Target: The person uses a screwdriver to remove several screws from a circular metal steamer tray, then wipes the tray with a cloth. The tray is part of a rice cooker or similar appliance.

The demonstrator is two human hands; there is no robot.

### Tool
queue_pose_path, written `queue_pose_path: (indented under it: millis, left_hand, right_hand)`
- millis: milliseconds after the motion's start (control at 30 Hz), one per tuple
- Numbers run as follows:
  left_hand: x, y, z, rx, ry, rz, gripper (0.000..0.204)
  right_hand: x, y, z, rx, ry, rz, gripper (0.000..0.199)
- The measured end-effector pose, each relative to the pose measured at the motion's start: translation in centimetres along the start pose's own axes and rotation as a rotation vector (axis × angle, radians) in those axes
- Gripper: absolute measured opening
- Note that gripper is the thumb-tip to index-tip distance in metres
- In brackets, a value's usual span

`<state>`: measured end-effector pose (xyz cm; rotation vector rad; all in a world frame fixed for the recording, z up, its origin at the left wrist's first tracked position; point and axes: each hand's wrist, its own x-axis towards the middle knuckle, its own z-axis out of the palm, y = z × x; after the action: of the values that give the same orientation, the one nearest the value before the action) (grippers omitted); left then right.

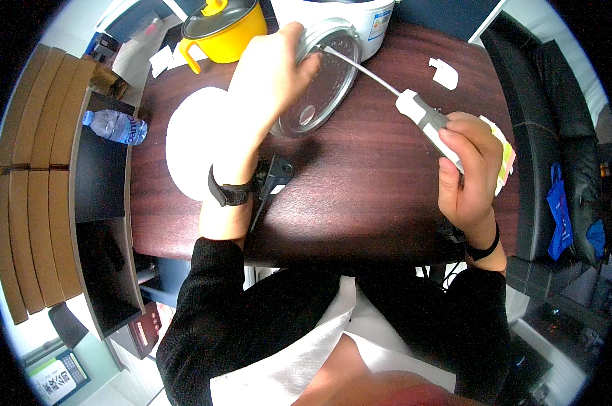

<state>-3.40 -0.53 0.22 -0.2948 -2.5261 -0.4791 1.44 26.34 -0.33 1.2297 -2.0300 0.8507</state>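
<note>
My left hand (269,74) grips the rim of a round clear lid (326,95), holding it tilted on edge above the table. Closed around the grey and white handle of a screwdriver (419,114) is my right hand (469,169). The screwdriver's long shaft points up and left, and its tip reaches the upper part of the lid near my left fingers. Whether the tip sits in a screw cannot be made out. Under my left forearm lies a smooth white rounded object (194,142), partly covered by the arm.
Behind the lid stands a white pot (370,30), with a yellow lidded pot (242,34) to its left. A white scrap (443,73) lies on the dark wooden table (360,203). A water bottle (119,127) is at the left, coloured paper (503,155) beyond my right hand.
</note>
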Motion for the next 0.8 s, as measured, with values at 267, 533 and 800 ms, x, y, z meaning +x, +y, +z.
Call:
queue_pose_path:
  millis: [267,533,800]
  left_hand:
    - [-0.1,0.1,0.0,-0.013,0.022,0.004,0.030]
    - [0.1,-0.3,-0.1,-0.018,-0.055,-0.066,0.041]
    - [0.0,-0.2,-0.1,0.007,0.008,-0.010,0.031]
  right_hand:
    - [-0.2,0.5,0.7,0.666,0.185,0.451,0.033]
    - [-1.2,1.2,1.8,1.106,0.189,0.884,0.039]
    - [-0.6,0.7,1.3,0.598,0.061,0.688,0.037]
